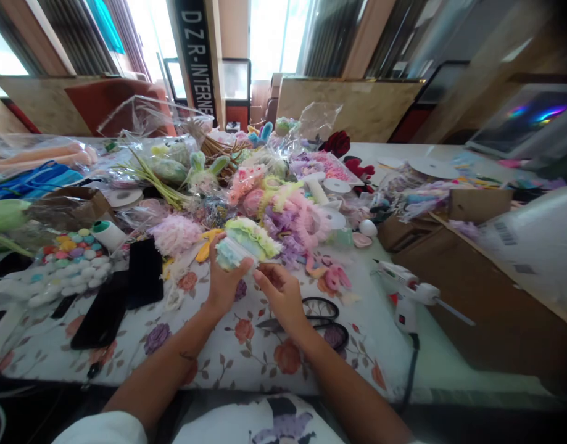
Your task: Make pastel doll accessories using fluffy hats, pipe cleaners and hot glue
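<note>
My left hand point(224, 279) is closed around a fluffy ruffled bundle point(253, 237) in pastel green, yellow and blue, with a pale, shiny band across its near side. The bundle is raised above the floral tablecloth point(209, 354). Close to its lower right edge is my right hand point(282, 291), fingers curled and thumb against fingertips; whatever they pinch is too small to make out. Black-handled scissors point(318, 317) lie partly under my right wrist. Just behind the bundle, a yellow item point(209, 245) and a pink-white ruffled clump point(176, 234) rest on the table.
Colourful ruffled trims point(297, 213) pile up at the middle back. A white glue gun point(406, 290) with a cord lies right, beside a cardboard box point(472, 296). At left are dark phones point(144, 271), a bag of pompoms point(82, 265) and a thread spool point(108, 234).
</note>
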A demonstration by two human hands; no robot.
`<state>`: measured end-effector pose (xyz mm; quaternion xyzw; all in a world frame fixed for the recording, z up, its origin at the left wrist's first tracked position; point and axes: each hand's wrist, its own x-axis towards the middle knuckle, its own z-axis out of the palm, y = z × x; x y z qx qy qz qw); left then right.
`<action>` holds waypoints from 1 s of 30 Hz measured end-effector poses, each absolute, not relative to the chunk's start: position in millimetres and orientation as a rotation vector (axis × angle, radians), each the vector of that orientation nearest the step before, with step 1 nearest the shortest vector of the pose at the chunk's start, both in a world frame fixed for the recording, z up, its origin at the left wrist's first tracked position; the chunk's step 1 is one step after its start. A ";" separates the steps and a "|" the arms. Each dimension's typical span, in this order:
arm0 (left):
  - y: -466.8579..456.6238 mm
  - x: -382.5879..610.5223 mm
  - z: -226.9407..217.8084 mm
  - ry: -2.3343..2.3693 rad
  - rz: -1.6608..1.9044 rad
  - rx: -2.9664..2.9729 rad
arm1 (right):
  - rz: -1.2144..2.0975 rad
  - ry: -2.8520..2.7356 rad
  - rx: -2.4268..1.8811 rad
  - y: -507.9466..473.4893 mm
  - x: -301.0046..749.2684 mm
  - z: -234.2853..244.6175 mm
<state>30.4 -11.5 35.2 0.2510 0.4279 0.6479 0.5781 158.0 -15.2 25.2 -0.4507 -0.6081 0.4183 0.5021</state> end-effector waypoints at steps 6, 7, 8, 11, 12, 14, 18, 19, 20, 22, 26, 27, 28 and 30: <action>-13.9 32.2 29.2 1.088 1.651 0.780 | 1.273 -1.275 -1.149 -9.3 158.8 22.8; -13.9 31.7 28.4 1.087 1.662 0.815 | 1.303 -1.253 -1.141 -9.4 158.9 22.0; -14.0 31.0 27.8 1.083 1.675 0.853 | 1.324 -1.242 -1.132 -9.5 159.1 21.1; -13.7 27.7 27.1 1.095 1.706 0.931 | 1.337 -1.269 -1.125 -9.4 160.2 20.0; -13.4 26.4 27.0 1.118 1.712 0.940 | 1.343 -1.282 -1.125 -9.2 160.9 20.4; -12.4 23.8 26.8 1.175 1.717 0.964 | 1.385 -1.275 -1.117 -8.5 162.4 22.8; -8.9 18.8 27.6 1.241 1.696 1.115 | 1.520 -1.171 -1.064 -7.9 165.1 31.1; -7.9 17.7 28.3 1.250 1.689 1.166 | 1.535 -1.157 -1.053 -7.9 165.6 33.0; -7.0 16.6 29.0 1.254 1.674 1.211 | 1.538 -1.158 -1.047 -8.1 166.0 34.6; -5.3 14.6 30.1 1.254 1.629 1.273 | 1.521 -1.190 -1.045 -8.3 166.8 37.1; -1.5 10.9 28.9 1.251 1.583 1.314 | 1.496 -1.210 -1.052 -7.9 167.7 40.3; -0.4 10.2 28.0 1.252 1.595 1.320 | 1.498 -1.199 -1.052 -7.8 167.5 41.1; 0.6 9.8 27.1 1.253 1.605 1.329 | 1.501 -1.190 -1.048 -7.8 167.1 42.0; 2.4 9.4 25.6 1.268 1.627 1.363 | 1.503 -1.192 -1.027 -7.7 165.7 44.0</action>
